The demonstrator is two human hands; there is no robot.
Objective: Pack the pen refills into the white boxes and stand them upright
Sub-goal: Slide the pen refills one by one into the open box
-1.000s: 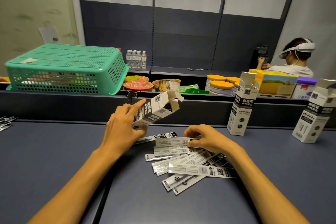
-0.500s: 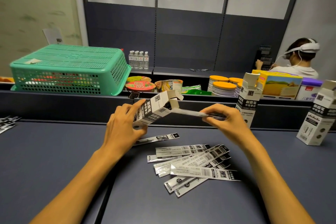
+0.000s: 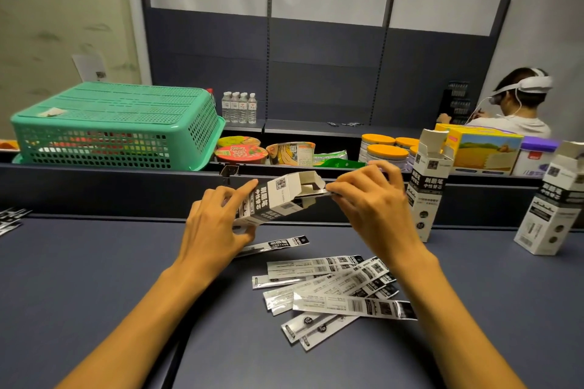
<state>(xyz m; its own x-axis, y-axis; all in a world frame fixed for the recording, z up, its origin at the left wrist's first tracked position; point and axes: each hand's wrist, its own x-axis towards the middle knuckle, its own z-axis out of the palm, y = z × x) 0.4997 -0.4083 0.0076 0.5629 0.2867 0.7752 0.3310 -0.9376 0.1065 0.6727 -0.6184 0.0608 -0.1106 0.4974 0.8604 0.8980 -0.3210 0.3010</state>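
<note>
The left hand (image 3: 215, 230) grips a white box (image 3: 278, 199) above the dark table (image 3: 94, 278), fingers wrapped round its lower end, index finger laid along its top face. The box lies tilted, almost on its side, its open mouth with raised flaps turned toward the right hand (image 3: 369, 202). That hand pinches a packaged pen refill (image 3: 313, 194) between thumb and fingertips; the refill's far end is already inside the mouth of the box, and little of it shows between box and fingers. What else the held box contains cannot be seen.

Just below the held box, a single refill packet (image 3: 275, 245) lies on the table. Nearer the camera than that, a loose pile of refill packets (image 3: 335, 290) lies fanned and overlapping.

To the right of the held box, a second white box (image 3: 429, 189) stands upright on the table with its top flap open; its contents are hidden. Further right stands a third white box (image 3: 553, 202), also upright and open-topped.

Behind the held box, past a dark ledge, sit instant noodle cups (image 3: 243, 153), orange-lidded tins (image 3: 384, 153) and a yellow carton (image 3: 486, 148). To the left of those rests an upturned green basket (image 3: 113, 126), with coloured items dimly visible through its mesh.
</note>
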